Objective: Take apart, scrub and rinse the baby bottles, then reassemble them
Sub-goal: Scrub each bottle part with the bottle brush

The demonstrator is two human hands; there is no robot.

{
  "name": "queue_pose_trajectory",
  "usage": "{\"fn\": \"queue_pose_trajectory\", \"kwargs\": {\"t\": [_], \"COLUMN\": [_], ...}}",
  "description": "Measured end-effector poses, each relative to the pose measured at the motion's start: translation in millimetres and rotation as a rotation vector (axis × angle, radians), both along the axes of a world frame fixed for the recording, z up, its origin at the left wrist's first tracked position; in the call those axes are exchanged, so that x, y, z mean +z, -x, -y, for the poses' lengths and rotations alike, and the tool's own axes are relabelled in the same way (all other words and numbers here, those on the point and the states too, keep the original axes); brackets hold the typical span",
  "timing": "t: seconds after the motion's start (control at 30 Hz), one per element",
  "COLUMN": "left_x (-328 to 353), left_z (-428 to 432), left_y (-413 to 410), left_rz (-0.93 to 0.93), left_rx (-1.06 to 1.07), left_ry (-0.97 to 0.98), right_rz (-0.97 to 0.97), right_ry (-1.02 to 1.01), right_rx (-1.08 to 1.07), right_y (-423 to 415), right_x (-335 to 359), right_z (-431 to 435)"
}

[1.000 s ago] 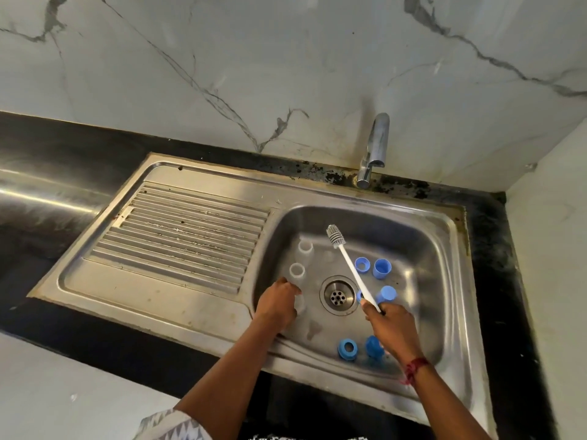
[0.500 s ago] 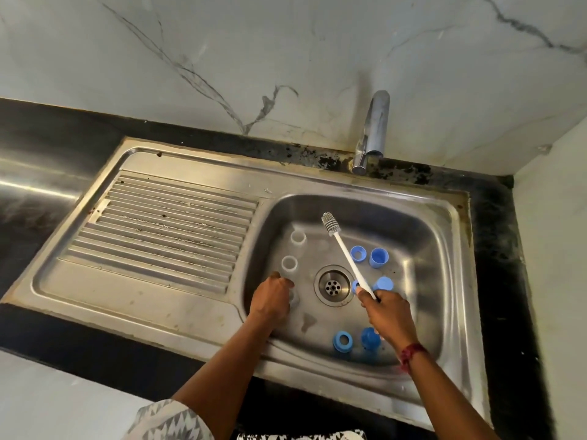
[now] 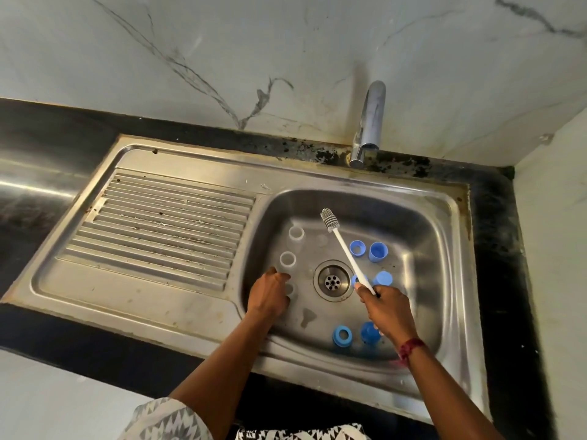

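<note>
Left hand (image 3: 269, 296) curls round a clear bottle (image 3: 290, 289), probably to lift it, while right hand (image 3: 386, 309) grips the brush (image 3: 345, 249), bristles beyond its knuckles (ready to scrub).

No legible text, label or number anywhere.

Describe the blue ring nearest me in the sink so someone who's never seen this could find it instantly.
Start at the stainless steel sink basin and its round drain. From the drain, come toward the near wall, slightly right: the blue plastic ring sits there. Unlike the blue cap beside it, half hidden by the right hand, it shows an open hole through its middle.
</note>
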State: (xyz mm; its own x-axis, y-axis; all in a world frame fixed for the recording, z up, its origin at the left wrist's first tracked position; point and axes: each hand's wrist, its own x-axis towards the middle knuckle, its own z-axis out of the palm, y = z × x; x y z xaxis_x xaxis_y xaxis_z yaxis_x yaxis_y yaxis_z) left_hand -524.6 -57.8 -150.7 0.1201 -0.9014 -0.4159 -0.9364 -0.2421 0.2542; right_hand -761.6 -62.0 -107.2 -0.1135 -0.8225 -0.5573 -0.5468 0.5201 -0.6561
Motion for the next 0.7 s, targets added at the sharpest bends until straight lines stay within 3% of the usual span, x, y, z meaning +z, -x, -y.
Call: {"fn": "queue_pose_trajectory", "kwargs": {"t": [0.1,0.27,0.53,0.7], "left_x": [8.7,26.1,4.1,-12.4], "left_z": [-2.7,-21.8,-20.5,-16.0], "left_y": [1.7,22.1,57.2,76.6], "left_rz": [0.048,0.087,0.044,0.156], "left_rx": [0.031,0.079,-0.121,-0.278], "left_ry": [0.017,0.231,-0.139,-0.183], "right_rz": [-0.006,-0.004,0.005,-0.005], "right_ry": [0.010,0.017,-0.002,-0.014], "right_rx": [-0.004,-0.008,0.011,0.009], "right_y": [0.7,0.5,-2.5,-3.4], "right_x": [-0.1,-0.6,-1.8,-2.6], "right_z": [0.3,-0.5,-0.2,3.2]}}
